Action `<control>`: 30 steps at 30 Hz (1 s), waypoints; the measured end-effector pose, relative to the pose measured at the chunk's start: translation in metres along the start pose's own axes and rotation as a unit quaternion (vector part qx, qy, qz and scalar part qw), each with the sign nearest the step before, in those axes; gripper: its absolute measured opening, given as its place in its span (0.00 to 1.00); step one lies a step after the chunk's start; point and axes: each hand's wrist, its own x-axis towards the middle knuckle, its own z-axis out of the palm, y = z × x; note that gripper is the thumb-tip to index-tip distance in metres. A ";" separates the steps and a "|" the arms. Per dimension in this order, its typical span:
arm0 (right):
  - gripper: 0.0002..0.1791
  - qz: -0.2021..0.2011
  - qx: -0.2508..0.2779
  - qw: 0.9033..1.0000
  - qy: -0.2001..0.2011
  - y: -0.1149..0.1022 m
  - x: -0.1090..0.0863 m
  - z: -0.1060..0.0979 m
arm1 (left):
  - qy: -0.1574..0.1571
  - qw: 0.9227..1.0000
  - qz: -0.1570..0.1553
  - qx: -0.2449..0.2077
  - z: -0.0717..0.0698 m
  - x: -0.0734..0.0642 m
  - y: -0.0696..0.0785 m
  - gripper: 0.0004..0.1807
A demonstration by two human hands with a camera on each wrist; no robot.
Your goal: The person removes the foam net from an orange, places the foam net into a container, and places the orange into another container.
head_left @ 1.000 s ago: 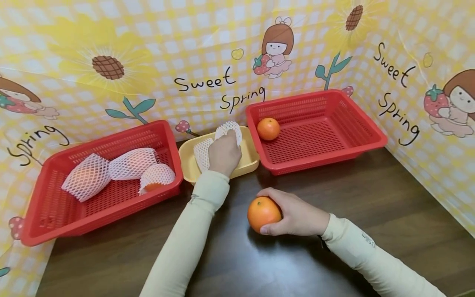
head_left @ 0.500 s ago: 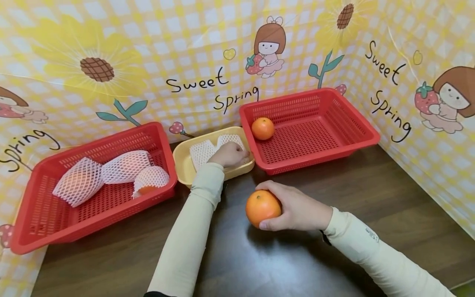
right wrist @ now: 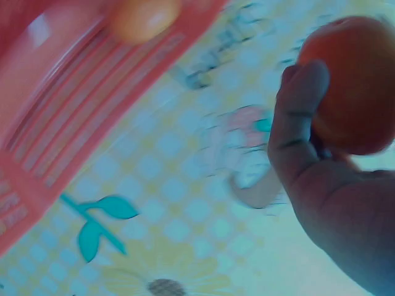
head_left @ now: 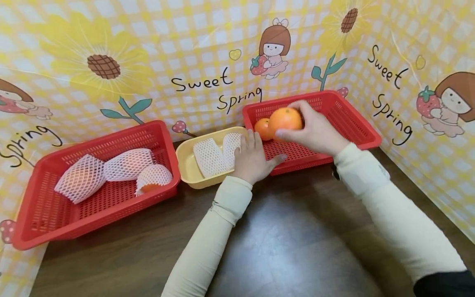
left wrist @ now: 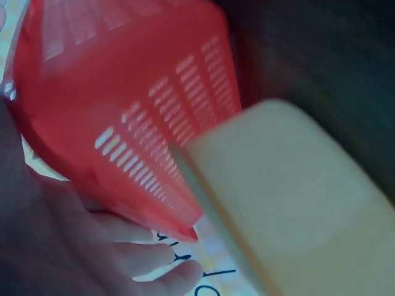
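My right hand (head_left: 318,128) holds an orange (head_left: 285,121) over the left side of the right red basket (head_left: 302,166), fingers and thumb curled round it. Behind the held fruit, partly covered by it, a second orange (head_left: 262,130) lies in that basket. The right wrist view shows the thumb pressed against the held orange (right wrist: 361,86). My left hand (head_left: 255,161) has its fingers extended and thumb spread, overlapping the yellow tray's right end and the basket's near corner. Two white foam net sleeves (head_left: 210,158) lie in the yellow tray (head_left: 188,174); the left hand hides part of one.
A second red basket (head_left: 94,227) stands at the left with several fruits in white foam nets, one a netted orange (head_left: 154,179). Behind everything rises a yellow checked cloth (head_left: 204,45). The dark wooden table (head_left: 282,243) extends in front.
My right hand has carried the orange from above the table up and forward over the right basket. My left hand has left the tray's foam sleeves, moved right, and spread its fingers.
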 end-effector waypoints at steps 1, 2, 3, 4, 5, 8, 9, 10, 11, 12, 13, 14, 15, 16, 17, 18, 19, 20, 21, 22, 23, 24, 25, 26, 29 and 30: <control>0.42 0.018 -0.011 1.000 0.003 0.004 0.012 -0.003 | -0.008 1.000 -0.006 0.003 0.001 -0.001 0.002 0.60; 0.44 0.034 -0.022 0.999 0.003 0.008 0.024 -0.005 | -0.013 1.000 -0.014 0.001 0.003 -0.002 0.003 0.62; 0.46 0.046 -0.031 0.998 0.002 0.013 0.036 -0.007 | -0.017 1.000 -0.020 0.002 0.004 -0.002 0.004 0.63; 0.47 0.059 -0.042 0.997 0.000 0.018 0.048 -0.008 | -0.019 0.999 -0.027 0.000 0.004 -0.003 0.004 0.64; 0.48 0.069 -0.053 0.996 -0.003 0.023 0.058 -0.009 | -0.020 0.999 -0.030 0.001 0.004 -0.003 0.004 0.64; 0.47 0.101 -0.090 0.991 -0.018 0.040 0.087 -0.008 | -0.028 0.999 -0.027 -0.006 0.005 -0.002 0.003 0.65; 0.48 0.110 -0.103 0.988 -0.022 0.045 0.096 -0.007 | -0.031 0.999 -0.024 -0.006 0.005 -0.002 0.003 0.65; 0.48 0.121 -0.118 0.985 -0.027 0.049 0.103 -0.006 | -0.032 0.999 -0.021 -0.007 0.005 -0.002 0.004 0.65; 0.49 0.131 -0.131 0.982 -0.032 0.053 0.110 -0.005 | -0.033 0.999 -0.018 -0.008 0.005 -0.003 0.005 0.66; 0.50 0.142 -0.144 0.979 -0.037 0.057 0.116 -0.003 | -0.033 0.999 -0.016 -0.007 0.005 -0.003 0.006 0.66; 0.52 0.152 -0.154 0.975 -0.043 0.060 0.121 -0.001 | -0.033 0.999 -0.014 -0.005 0.005 -0.004 0.007 0.66; 0.53 0.164 -0.159 0.972 -0.048 0.063 0.125 0.001 | -0.034 0.999 -0.013 -0.003 0.005 -0.005 0.009 0.66; 0.54 0.179 -0.161 0.969 -0.055 0.066 0.128 0.003 | -0.035 0.999 -0.012 -0.002 0.005 -0.006 0.010 0.66; 0.54 0.192 -0.167 0.965 -0.062 0.068 0.131 0.007 | -0.035 0.999 -0.013 -0.005 0.005 -0.007 0.011 0.66; 0.54 0.202 -0.172 0.962 -0.069 0.071 0.133 0.010 | -0.035 0.999 -0.014 -0.006 0.006 -0.008 0.012 0.66; 0.54 0.209 -0.175 0.959 -0.076 0.073 0.135 0.013 | -0.036 0.999 -0.015 -0.008 0.006 -0.008 0.013 0.66; 0.52 0.216 -0.173 0.958 -0.083 0.076 0.136 0.016 | -0.036 0.999 -0.016 -0.011 0.007 -0.008 0.014 0.65; 0.51 0.220 -0.172 0.956 -0.091 0.079 0.138 0.018 | -0.036 0.999 -0.018 -0.014 0.008 -0.009 0.014 0.65; 0.50 0.225 -0.169 0.954 -0.099 0.081 0.138 0.021 | -0.034 0.999 -0.020 -0.016 0.009 -0.009 0.014 0.66; 0.48 0.224 -0.170 0.953 -0.108 0.085 0.139 0.023 | -0.032 0.999 -0.022 -0.016 0.009 -0.010 0.015 0.66; 0.48 0.224 -0.168 0.953 -0.119 0.089 0.140 0.025 | -0.031 0.999 -0.023 -0.014 0.010 -0.010 0.014 0.66; 0.48 0.226 -0.160 0.952 -0.128 0.092 0.140 0.026 | -0.030 0.999 -0.024 -0.013 0.010 -0.010 0.014 0.66; 0.49 0.231 -0.151 0.951 -0.136 0.095 0.140 0.028 | -0.030 0.999 -0.025 -0.013 0.010 -0.010 0.014 0.66; 0.50 0.233 -0.144 0.951 -0.142 0.098 0.140 0.029 | -0.031 0.999 -0.026 -0.013 0.010 -0.010 0.013 0.66; 0.52 0.236 -0.124 0.952 -0.148 0.105 0.138 0.032 | -0.033 0.999 -0.027 -0.012 0.011 -0.010 0.012 0.66; 0.51 0.236 -0.116 0.954 -0.146 0.105 0.138 0.032 | -0.034 0.999 -0.026 -0.014 0.011 -0.010 0.011 0.66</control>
